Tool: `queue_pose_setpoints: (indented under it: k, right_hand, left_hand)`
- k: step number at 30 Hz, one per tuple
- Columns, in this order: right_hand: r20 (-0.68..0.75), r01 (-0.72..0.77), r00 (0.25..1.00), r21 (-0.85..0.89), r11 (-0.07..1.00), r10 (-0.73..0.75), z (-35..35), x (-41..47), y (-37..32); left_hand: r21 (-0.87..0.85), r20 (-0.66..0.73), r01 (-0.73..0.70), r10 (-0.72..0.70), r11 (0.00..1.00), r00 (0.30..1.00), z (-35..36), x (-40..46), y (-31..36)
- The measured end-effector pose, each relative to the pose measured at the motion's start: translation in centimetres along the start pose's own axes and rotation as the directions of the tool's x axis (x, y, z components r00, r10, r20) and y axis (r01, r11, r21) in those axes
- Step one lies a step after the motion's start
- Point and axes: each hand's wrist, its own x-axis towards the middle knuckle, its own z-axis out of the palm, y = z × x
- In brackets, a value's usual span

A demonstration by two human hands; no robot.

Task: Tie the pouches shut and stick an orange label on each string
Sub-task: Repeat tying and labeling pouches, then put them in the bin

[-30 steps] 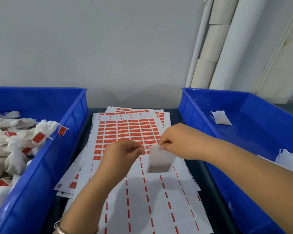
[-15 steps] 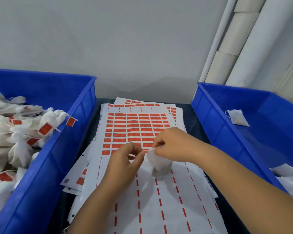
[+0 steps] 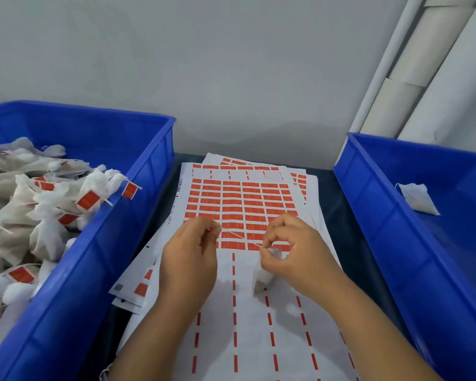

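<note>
My right hand point(image 3: 291, 251) pinches the gathered top of a small white pouch point(image 3: 260, 279), which hangs under it over the label sheets. My left hand point(image 3: 190, 257) pinches the end of the pouch's thin drawstring point(image 3: 238, 235), stretched taut between the two hands. A stack of sheets with orange labels point(image 3: 239, 204) lies on the dark table below; the near rows are peeled, leaving only thin orange strips. Much of the pouch is hidden behind my right fingers.
A blue bin point(image 3: 99, 243) on the left holds several tied pouches with orange labels point(image 3: 87, 200). A blue bin point(image 3: 396, 229) on the right holds a loose white pouch point(image 3: 416, 199). White pipes point(image 3: 423, 64) run up the wall at the back right.
My hands have drawn apart, the left one going left, and the string now runs taut between them. The pouch's top has gathered under my right fingers. The view tilted down.
</note>
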Motion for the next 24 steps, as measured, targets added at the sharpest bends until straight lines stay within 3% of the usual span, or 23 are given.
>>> queue_pose_setpoints:
  k: [3,8,14,18,21,24]
  right_hand:
    - [0.006,-0.04,0.999,0.031,0.999,0.04,1.3,-0.7,0.5]
    - [0.164,-0.223,0.97,0.297,0.928,0.181,2.8,-1.6,1.4]
    - [0.292,-0.306,0.923,0.158,0.939,0.252,2.7,-1.6,1.3]
    - [0.347,-0.352,0.903,0.261,0.899,0.253,1.9,-1.5,1.7]
    - [0.324,-0.382,0.915,0.512,0.77,0.239,1.2,-1.7,1.9]
    - [0.247,-0.339,0.938,0.806,0.485,0.244,0.8,-1.6,2.4]
  left_hand:
    - [-0.004,-0.036,0.029,-0.029,1.0,0.999,0.1,0.0,-0.1]
    - [-0.083,-0.028,0.062,-0.064,0.995,0.998,0.6,-0.1,-0.3]
    - [-0.129,-0.136,0.066,-0.084,0.989,0.987,0.3,0.6,-0.3]
    - [-0.146,-0.171,0.122,-0.146,0.982,0.974,0.0,0.7,-0.5]
    - [-0.139,-0.104,0.216,-0.231,0.967,0.967,-0.1,0.7,-0.9]
    - [0.016,0.063,0.162,-0.163,0.987,0.985,0.5,0.0,-0.6]
